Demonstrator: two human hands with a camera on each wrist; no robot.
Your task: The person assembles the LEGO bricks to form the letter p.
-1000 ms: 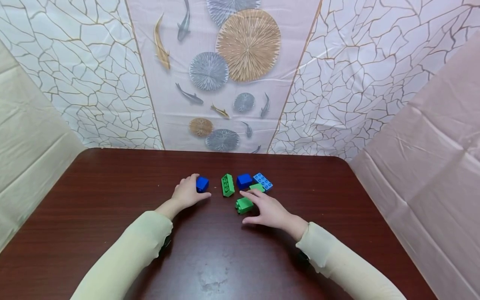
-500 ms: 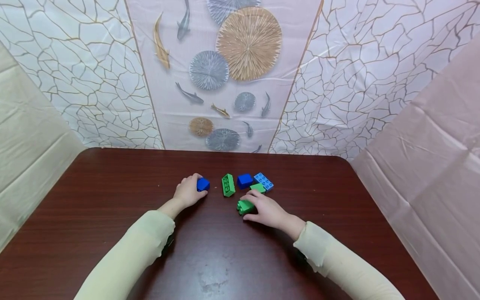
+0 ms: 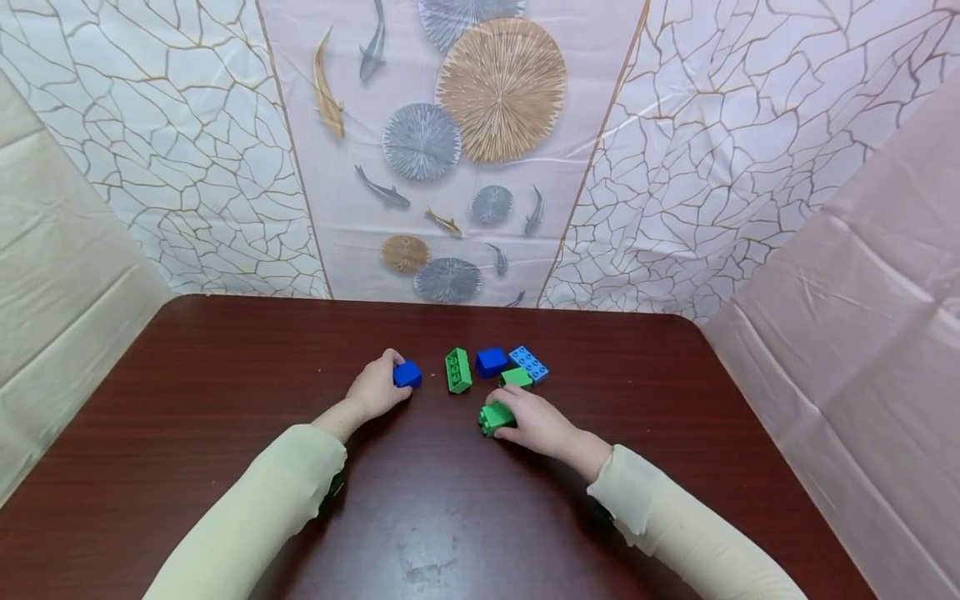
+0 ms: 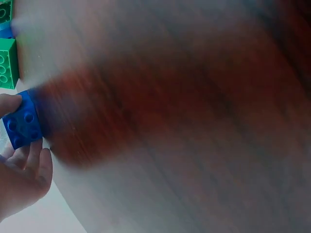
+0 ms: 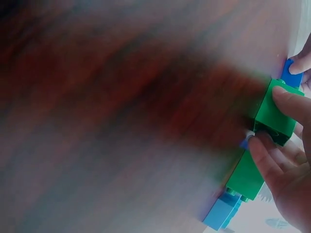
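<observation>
My left hand (image 3: 372, 389) pinches a dark blue toy building brick (image 3: 407, 374) between thumb and fingers; in the left wrist view the studded side of this brick (image 4: 25, 120) faces the camera. With thumb and fingers my right hand (image 3: 542, 423) grips a green building brick (image 3: 497, 418), its studs pointing left in the head view. The right wrist view shows the thumb on one face of that green brick (image 5: 277, 111) and fingers at its lower end. Just beyond the right fingertips lies a second green brick (image 3: 516, 377).
Between the hands a green brick (image 3: 458, 371) lies on its side, hollow underside showing. A dark blue brick (image 3: 491, 362) and a light blue studded brick (image 3: 528, 363) lie to its right. All rest on a dark brown table (image 3: 247, 375), with patterned cloth (image 3: 450, 217) behind.
The left thumb and fingers have closed onto the blue brick. My right hand has closed around the green brick, which has shifted slightly right and turned. The other bricks stay put.
</observation>
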